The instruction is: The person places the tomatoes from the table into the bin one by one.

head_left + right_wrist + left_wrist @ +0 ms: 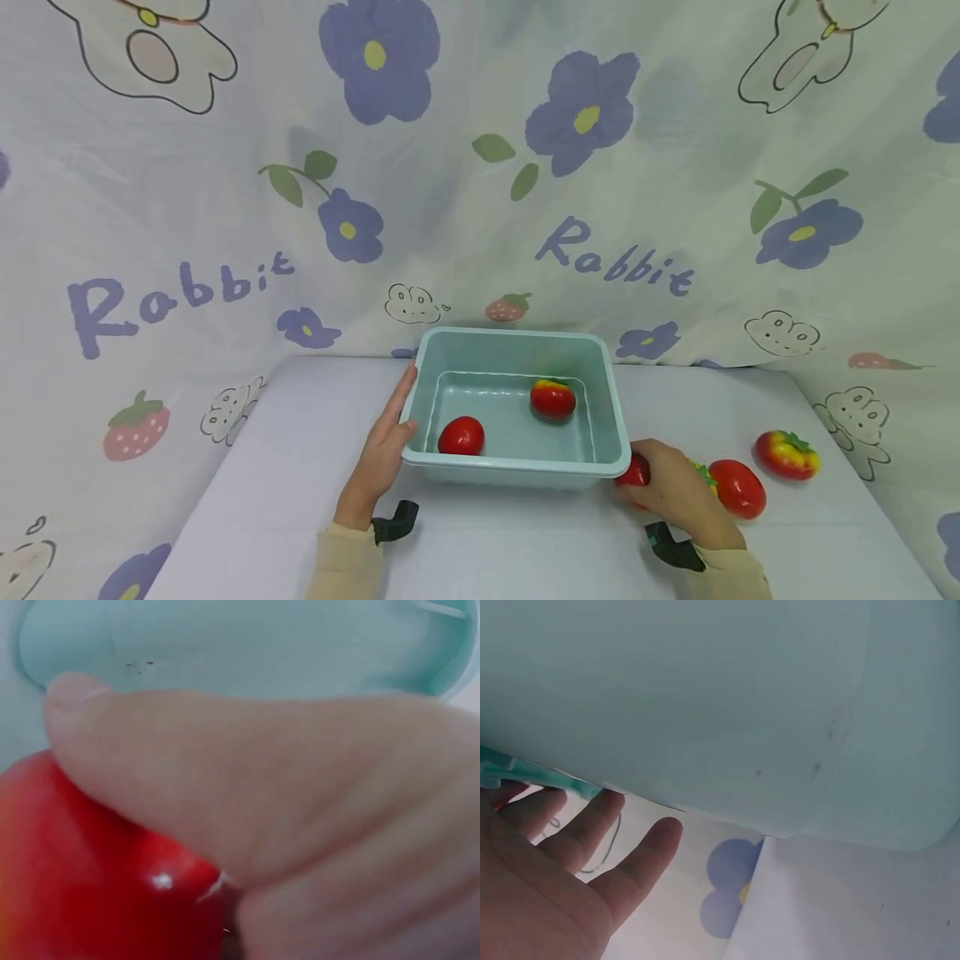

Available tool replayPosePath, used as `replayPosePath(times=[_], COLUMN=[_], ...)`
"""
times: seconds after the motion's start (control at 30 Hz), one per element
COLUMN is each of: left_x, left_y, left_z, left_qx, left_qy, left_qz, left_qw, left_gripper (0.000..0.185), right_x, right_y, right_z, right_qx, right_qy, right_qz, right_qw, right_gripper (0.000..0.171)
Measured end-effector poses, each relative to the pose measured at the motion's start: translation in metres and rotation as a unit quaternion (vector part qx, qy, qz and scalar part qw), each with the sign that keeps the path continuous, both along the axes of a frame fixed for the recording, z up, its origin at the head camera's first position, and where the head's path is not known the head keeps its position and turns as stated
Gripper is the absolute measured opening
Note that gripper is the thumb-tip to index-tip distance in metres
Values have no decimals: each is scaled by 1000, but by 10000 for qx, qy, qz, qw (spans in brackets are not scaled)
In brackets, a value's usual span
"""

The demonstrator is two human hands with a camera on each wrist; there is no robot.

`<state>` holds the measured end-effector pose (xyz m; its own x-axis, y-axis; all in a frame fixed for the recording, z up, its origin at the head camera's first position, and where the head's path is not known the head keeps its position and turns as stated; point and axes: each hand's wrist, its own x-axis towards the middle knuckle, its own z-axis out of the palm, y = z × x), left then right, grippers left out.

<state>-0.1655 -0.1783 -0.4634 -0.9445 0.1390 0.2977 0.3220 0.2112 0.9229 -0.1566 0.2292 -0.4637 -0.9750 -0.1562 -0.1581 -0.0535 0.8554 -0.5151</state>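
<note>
A pale green plastic bin (517,467) stands on the table with two toy tomatoes in it. One tomato (461,436) lies at its near left, the other tomato (553,400) toward its back right. My left hand (381,457) rests against the bin's left wall with fingers extended; in the left wrist view those fingers (641,862) reach along under its rim. Just outside the bin's near right corner, my right hand (678,492) grips another red tomato (636,472). The right wrist view shows the thumb laid over this glossy tomato (97,870), with the bin wall behind.
Right of my right hand lies a tomato (738,489) beside some green leaves, partly hidden by the hand. Farther right is a red and yellow tomato (787,455). A printed cloth (450,208) hangs behind the white table (495,550).
</note>
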Motion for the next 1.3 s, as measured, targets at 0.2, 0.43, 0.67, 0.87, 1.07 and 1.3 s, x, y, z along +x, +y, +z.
replayPosePath(times=[0.2, 0.43, 0.67, 0.87, 1.07, 1.3], left_x=[0, 0, 0, 0, 1, 1], left_y=[0, -1, -1, 0, -1, -1], left_z=[0, 1, 1, 1, 1, -1], left_qx=[-7, -60, -80, -61, -74, -70], left_qy=[20, 3, -15, -21, -8, -15], left_qz=[-2, 12, 14, 3, 3, 19], left_qw=[10000, 10000, 10000, 10000, 10000, 10000], left_gripper=[70, 69, 70, 69, 70, 70], right_x=[2, 3, 6, 7, 9, 12], right_y=[-1, -1, -1, 0, 1, 1], right_z=[5, 8, 14, 16, 19, 25], right_qx=[-43, -137, -227, -283, -263, -462], right_qy=[326, 718, 853, 1042, 1350, 1575], right_qz=[-1, 11, -98, -112, -200, -552], right_qw=[9995, 9973, 9960, 9941, 9903, 9849], right_gripper=[66, 66, 69, 72, 76, 66])
